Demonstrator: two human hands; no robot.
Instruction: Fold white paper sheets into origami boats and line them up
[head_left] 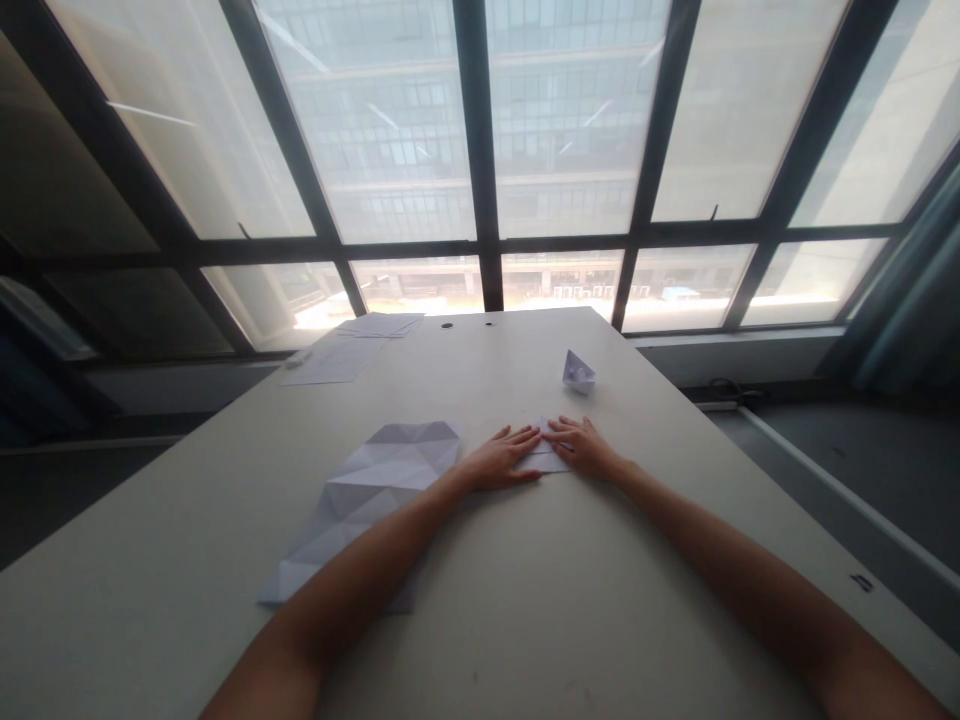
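Observation:
A small folded piece of white paper (553,463) lies flat on the table, partly covered by both hands. My left hand (504,458) rests on its left side, palm down with the fingers stretched out. From the right, my right hand (583,447) presses on the paper's upper right part, its fingers spread and their tips close to those of the left. Beyond the hands stands a folded paper boat (578,372). Under and beside my left forearm lies a large creased sheet of paper (390,465), partly hidden by the arm.
The white table (570,620) narrows toward large windows with dark frames. Several flat paper sheets (337,355) lie at its far left. A small dark mark or object (862,582) sits near the right edge. Curtains (892,300) hang at the right.

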